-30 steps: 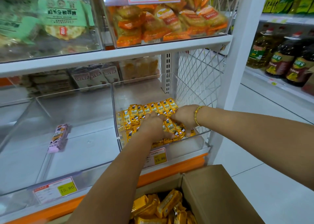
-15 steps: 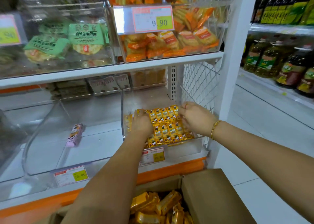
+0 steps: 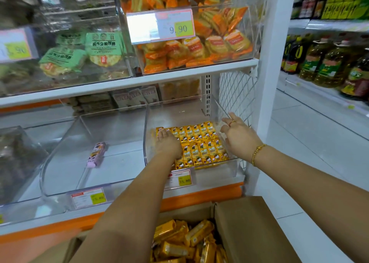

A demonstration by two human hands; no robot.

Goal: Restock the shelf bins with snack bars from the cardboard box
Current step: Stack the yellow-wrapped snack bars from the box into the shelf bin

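Two rows of small yellow-wrapped snack bars (image 3: 201, 143) lie flat in a clear plastic bin (image 3: 216, 171) at the right end of the white lower shelf (image 3: 201, 195), beside its wire mesh side. The left hand (image 3: 167, 146) rests palm down on the left end of the rows, its fingers (image 3: 162, 133) straight and together. The right hand (image 3: 238, 138) is at the right end of the rows, fingers (image 3: 227, 121) spread apart, holding nothing. Below the shelf's front edge stands an open brown cardboard box (image 3: 251, 232) holding more yellow bars (image 3: 179, 240). A single pink-wrapped bar (image 3: 96, 154) lies in the neighbouring clear bin (image 3: 60, 183) to the left.
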